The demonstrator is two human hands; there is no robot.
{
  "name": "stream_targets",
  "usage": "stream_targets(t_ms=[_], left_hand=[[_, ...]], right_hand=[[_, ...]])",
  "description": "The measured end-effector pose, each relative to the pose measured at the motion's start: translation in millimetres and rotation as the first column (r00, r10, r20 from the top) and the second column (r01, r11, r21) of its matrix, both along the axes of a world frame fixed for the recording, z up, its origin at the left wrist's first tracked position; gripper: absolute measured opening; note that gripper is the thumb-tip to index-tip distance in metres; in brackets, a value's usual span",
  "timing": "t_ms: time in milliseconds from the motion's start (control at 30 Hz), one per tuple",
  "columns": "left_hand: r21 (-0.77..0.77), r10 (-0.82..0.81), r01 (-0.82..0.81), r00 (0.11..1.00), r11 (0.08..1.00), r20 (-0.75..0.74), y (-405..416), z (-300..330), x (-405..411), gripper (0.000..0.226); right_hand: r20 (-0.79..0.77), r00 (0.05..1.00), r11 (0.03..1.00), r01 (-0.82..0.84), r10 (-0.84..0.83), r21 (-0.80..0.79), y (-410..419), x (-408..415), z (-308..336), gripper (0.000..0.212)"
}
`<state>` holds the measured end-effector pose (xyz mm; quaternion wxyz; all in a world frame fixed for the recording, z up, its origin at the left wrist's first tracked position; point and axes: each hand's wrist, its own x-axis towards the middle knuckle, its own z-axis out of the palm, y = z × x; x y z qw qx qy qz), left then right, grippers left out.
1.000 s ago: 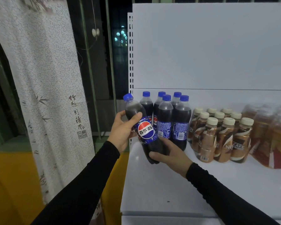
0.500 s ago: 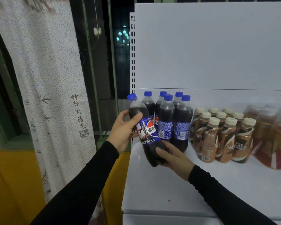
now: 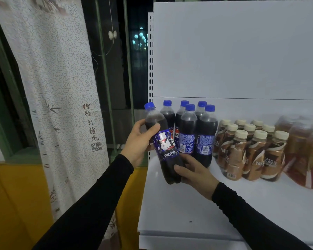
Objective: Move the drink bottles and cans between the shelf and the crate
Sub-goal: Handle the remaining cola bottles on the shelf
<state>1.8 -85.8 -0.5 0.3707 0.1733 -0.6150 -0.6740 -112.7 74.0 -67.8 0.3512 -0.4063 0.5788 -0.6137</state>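
Rotation is what we see: the tilted dark cola bottle with blue cap (image 3: 165,141) now shows its PEPSI side. Our left hand (image 3: 140,141) grasps its shoulder, right hand (image 3: 192,170) its base, above the white shelf (image 3: 188,204); we judge placement next.

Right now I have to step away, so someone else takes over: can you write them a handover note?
Left hand grips the upper part of a Pepsi bottle; right hand grips its base. The bottle is tilted, off the shelf, at its left front.
Done: five Pepsi bottles stand at the back left, coffee bottles beside them.
Left: settle the held bottle. No crate is in view.
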Motion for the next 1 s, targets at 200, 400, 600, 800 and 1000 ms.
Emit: stream_targets(t_ms=[200,400,600,800,1000], left_hand=[[0.013,0.093,-0.093,0.995,0.996,-0.028,4,-2,-1,0.051],[-0.054,0.066,-0.067,0.998,0.996,-0.01,4,-3,-2,0.054],[-0.042,-0.012,0.012,1.0,0.999,-0.007,2,-7,0,0.056],[-0.041,-0.032,0.032,1.0,0.999,0.0,3,-5,-1,0.064],[-0.108,-0.068,0.078,0.994,0.991,0.089,13,-11,-4,0.101]], right_hand=[[-0.303,0.951,0.996,0.071,-0.055,0.044,-2,7,6,0.069],[-0.181,0.977,0.993,0.113,-0.117,-0.028,-2,4,3,0.056],[0.128,0.991,0.996,0.043,-0.032,-0.078,-3,2,7,0.051],[0.131,0.991,0.996,0.044,-0.033,-0.084,-3,3,6,0.046],[0.102,0.994,0.993,0.053,-0.042,-0.108,-4,6,10,0.048]])
